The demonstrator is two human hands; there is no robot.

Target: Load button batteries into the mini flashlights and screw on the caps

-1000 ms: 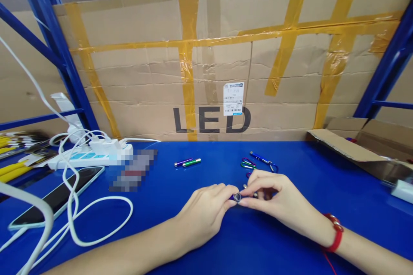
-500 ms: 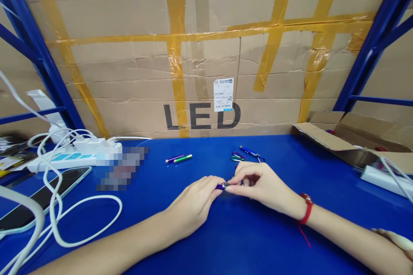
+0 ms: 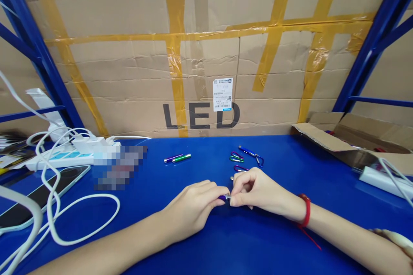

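Observation:
My left hand (image 3: pixel 193 210) and my right hand (image 3: pixel 258 191) meet low over the blue table (image 3: pixel 284 232), both pinching one small blue pen-shaped light (image 3: pixel 224 197) between their fingertips; only a short piece of it shows. A red cord bracelet (image 3: pixel 306 210) circles my right wrist. Behind my right hand lie small coloured carabiner clips (image 3: pixel 237 157) and a blue keychain light (image 3: pixel 250 153). A purple and a green light (image 3: pixel 177 158) lie side by side farther left.
A taped cardboard sheet marked LED (image 3: pixel 206 64) closes the back. At left are a white power strip (image 3: pixel 64 157), looping white cables (image 3: pixel 64 223) and a phone (image 3: pixel 35 200). An open cardboard box (image 3: pixel 358 142) sits at right. Blue rack posts (image 3: pixel 371 51) flank the table.
The view has swung a little to the right and down since a second ago. Both hands stayed joined on the small light and drew slightly closer to me; fingers shifted around it.

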